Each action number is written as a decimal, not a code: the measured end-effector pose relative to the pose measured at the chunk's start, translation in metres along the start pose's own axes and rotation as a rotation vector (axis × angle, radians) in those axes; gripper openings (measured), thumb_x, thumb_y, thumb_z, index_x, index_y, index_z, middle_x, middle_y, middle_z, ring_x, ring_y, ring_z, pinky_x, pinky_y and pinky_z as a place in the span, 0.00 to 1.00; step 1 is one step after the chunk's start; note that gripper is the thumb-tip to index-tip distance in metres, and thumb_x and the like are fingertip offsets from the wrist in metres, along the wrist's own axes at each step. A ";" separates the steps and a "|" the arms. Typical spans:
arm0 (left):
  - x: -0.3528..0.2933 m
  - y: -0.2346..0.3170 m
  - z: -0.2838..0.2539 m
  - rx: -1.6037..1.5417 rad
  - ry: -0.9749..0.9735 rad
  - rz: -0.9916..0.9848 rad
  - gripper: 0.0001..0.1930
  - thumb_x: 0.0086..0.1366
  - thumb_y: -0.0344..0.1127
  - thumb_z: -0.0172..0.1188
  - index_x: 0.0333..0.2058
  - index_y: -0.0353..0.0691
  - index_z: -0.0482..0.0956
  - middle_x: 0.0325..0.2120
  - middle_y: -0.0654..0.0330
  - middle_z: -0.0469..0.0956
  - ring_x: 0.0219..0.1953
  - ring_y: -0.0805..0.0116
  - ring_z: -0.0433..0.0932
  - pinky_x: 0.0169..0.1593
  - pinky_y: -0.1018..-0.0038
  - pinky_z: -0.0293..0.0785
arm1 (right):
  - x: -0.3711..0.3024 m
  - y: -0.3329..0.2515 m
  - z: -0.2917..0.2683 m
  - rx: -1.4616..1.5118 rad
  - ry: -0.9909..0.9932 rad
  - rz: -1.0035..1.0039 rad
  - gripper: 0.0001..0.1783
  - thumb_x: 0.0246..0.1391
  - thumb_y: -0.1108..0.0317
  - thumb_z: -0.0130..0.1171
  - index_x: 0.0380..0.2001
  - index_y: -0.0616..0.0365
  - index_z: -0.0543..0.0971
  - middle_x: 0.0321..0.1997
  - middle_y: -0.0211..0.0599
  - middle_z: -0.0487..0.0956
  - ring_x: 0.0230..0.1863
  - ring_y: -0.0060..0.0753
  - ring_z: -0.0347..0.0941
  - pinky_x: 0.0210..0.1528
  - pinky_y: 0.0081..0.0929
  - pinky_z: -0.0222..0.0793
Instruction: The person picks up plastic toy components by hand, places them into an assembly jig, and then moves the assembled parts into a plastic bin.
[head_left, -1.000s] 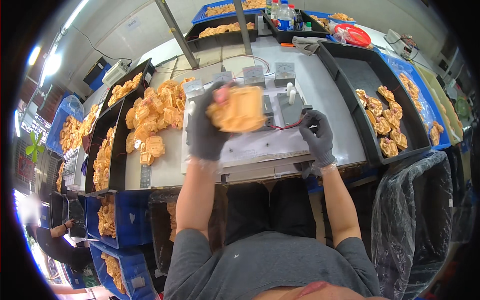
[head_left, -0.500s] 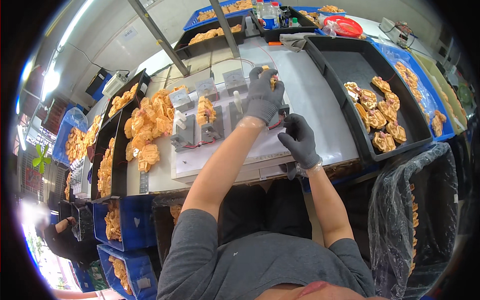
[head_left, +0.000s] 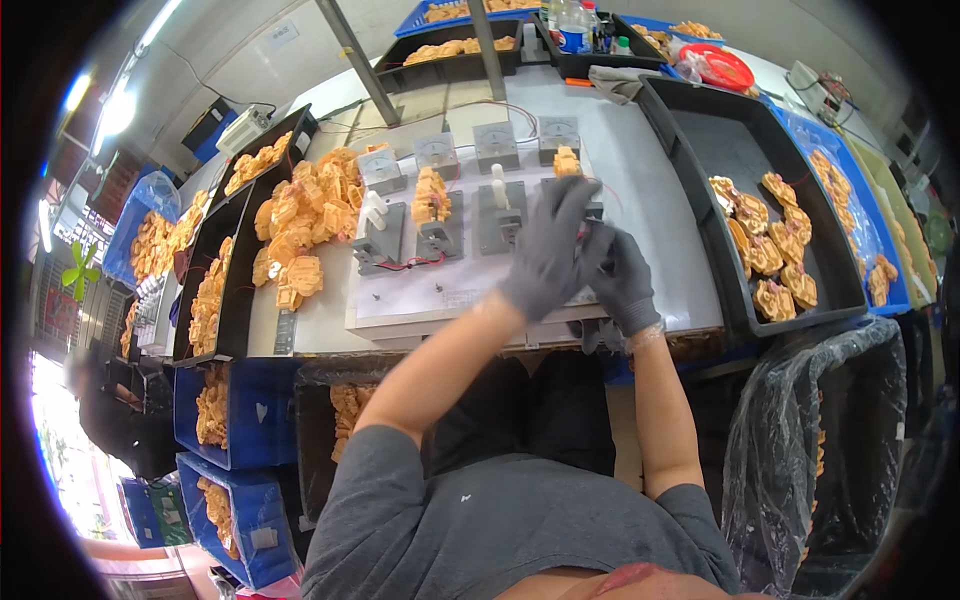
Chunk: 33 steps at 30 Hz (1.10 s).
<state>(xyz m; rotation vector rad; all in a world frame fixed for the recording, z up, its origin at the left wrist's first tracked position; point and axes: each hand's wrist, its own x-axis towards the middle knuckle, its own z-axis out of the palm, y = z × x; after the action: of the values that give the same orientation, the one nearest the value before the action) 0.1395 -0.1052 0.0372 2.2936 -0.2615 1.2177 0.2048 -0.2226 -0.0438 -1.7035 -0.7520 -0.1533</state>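
My left hand [head_left: 550, 255], in a dark grey glove, is smeared by motion over the rightmost fixture of a test board [head_left: 470, 300]. Close against it is my gloved right hand [head_left: 626, 285]; the left one partly covers its fingers, so I cannot make out whether anything is between them. Just beyond the left fingertips, a tan plastic part [head_left: 566, 162] stands at the rightmost fixture. Another tan part [head_left: 431, 197] sits upright on the second fixture from the left. Behind the fixtures is a row of dial meters [head_left: 495, 143].
Loose tan parts [head_left: 312, 205] are heaped left of the board. On the right lies a black tray [head_left: 700, 130] with several parts in it. Black trays [head_left: 240, 270] and blue bins [head_left: 255, 415] line the left side. Two metal posts [head_left: 362, 62] rise at the back.
My left hand has let go of the tan part at the rightmost fixture and come back toward my right hand. The whole view has shifted slightly.
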 end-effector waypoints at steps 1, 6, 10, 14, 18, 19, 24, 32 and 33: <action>-0.013 0.007 -0.013 -0.109 0.004 0.024 0.17 0.54 0.26 0.59 0.44 0.33 0.70 0.41 0.46 0.70 0.36 0.55 0.74 0.37 0.70 0.74 | 0.000 0.001 -0.003 -0.149 -0.076 -0.005 0.26 0.37 0.72 0.67 0.44 0.58 0.73 0.36 0.34 0.73 0.34 0.25 0.73 0.33 0.20 0.71; -0.076 -0.008 -0.067 -0.087 0.005 -0.176 0.16 0.55 0.18 0.55 0.44 0.32 0.69 0.39 0.53 0.72 0.30 0.71 0.73 0.34 0.78 0.72 | 0.005 -0.010 -0.004 -0.061 -0.107 0.178 0.20 0.38 0.74 0.66 0.39 0.58 0.76 0.36 0.38 0.74 0.34 0.35 0.74 0.36 0.25 0.72; -0.118 -0.059 -0.112 0.123 0.285 -0.401 0.13 0.55 0.20 0.55 0.41 0.34 0.70 0.32 0.56 0.71 0.27 0.71 0.71 0.33 0.77 0.70 | -0.015 -0.026 0.024 -0.349 0.127 -0.115 0.15 0.38 0.76 0.64 0.35 0.60 0.77 0.35 0.39 0.75 0.32 0.32 0.72 0.31 0.23 0.68; -0.139 -0.084 -0.121 0.099 0.361 -0.569 0.10 0.57 0.24 0.55 0.38 0.36 0.71 0.29 0.58 0.70 0.26 0.69 0.69 0.32 0.75 0.68 | -0.028 -0.069 0.088 -0.146 -0.215 -0.294 0.12 0.41 0.72 0.62 0.34 0.58 0.78 0.35 0.39 0.75 0.35 0.37 0.73 0.34 0.29 0.69; -0.123 -0.075 -0.119 0.223 0.324 -0.523 0.11 0.55 0.26 0.57 0.38 0.37 0.71 0.30 0.56 0.72 0.27 0.64 0.71 0.33 0.72 0.69 | -0.016 -0.083 0.135 -0.315 -0.392 -0.268 0.09 0.46 0.63 0.57 0.31 0.52 0.78 0.37 0.38 0.75 0.39 0.44 0.72 0.38 0.39 0.69; -0.123 -0.074 -0.120 0.158 0.329 -0.546 0.11 0.55 0.26 0.57 0.38 0.37 0.71 0.30 0.56 0.72 0.27 0.63 0.72 0.33 0.71 0.69 | -0.013 -0.083 0.139 -0.392 -0.400 -0.256 0.10 0.47 0.61 0.56 0.31 0.52 0.78 0.37 0.37 0.75 0.40 0.44 0.71 0.39 0.40 0.69; -0.136 -0.081 -0.127 0.154 0.298 -0.577 0.09 0.57 0.26 0.55 0.38 0.34 0.72 0.29 0.57 0.75 0.28 0.71 0.74 0.33 0.76 0.72 | -0.012 -0.080 0.152 -0.231 -0.450 -0.348 0.07 0.44 0.63 0.59 0.28 0.51 0.78 0.30 0.36 0.74 0.36 0.44 0.71 0.36 0.38 0.68; -0.146 -0.079 -0.155 -0.472 0.432 -0.752 0.09 0.55 0.21 0.54 0.36 0.36 0.71 0.31 0.58 0.73 0.28 0.71 0.72 0.33 0.77 0.70 | -0.013 -0.089 0.150 -0.262 -0.428 -0.243 0.17 0.41 0.66 0.61 0.39 0.56 0.77 0.35 0.40 0.75 0.35 0.40 0.72 0.37 0.33 0.69; -0.150 -0.086 -0.159 -0.360 0.479 -0.687 0.10 0.55 0.20 0.54 0.36 0.36 0.71 0.31 0.58 0.72 0.29 0.73 0.71 0.33 0.77 0.69 | -0.011 -0.094 0.147 -0.264 -0.462 -0.168 0.19 0.41 0.66 0.61 0.40 0.56 0.76 0.35 0.38 0.76 0.33 0.36 0.72 0.37 0.32 0.69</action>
<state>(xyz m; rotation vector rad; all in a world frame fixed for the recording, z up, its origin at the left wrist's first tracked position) -0.0256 0.0416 -0.0431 1.5198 0.4181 1.1723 0.1018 -0.0846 -0.0137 -1.9520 -1.2645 0.0314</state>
